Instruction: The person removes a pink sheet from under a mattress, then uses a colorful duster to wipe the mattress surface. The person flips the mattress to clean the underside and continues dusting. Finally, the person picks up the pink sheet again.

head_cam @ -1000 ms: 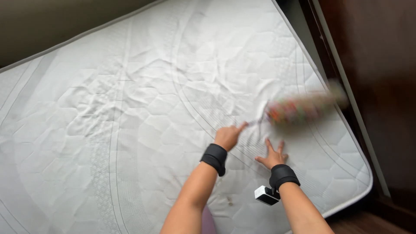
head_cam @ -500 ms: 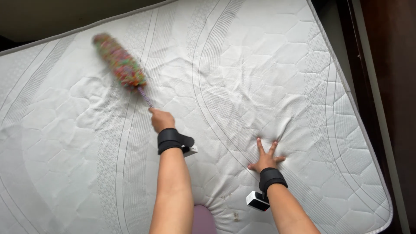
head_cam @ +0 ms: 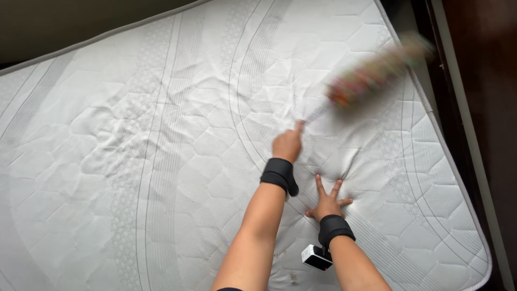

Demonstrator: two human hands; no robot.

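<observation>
My left hand [head_cam: 288,144] grips the thin handle of a multicoloured feather duster [head_cam: 371,73], whose fluffy head is blurred with motion over the right side of a white quilted mattress [head_cam: 134,161]. My right hand [head_cam: 327,200] presses flat on the mattress with its fingers spread, just to the right of and below my left wrist. Both wrists wear black bands, and a small white device [head_cam: 316,257] hangs from the right one.
The mattress's right edge runs beside a dark wooden bed frame [head_cam: 463,134]. A dark wall or headboard [head_cam: 64,24] borders the mattress at the top left. A small stain [head_cam: 293,277] marks the fabric near the bottom.
The duster has swept from the upper left of the mattress back to the right side. My left arm swung right with it. My right hand stayed planted.
</observation>
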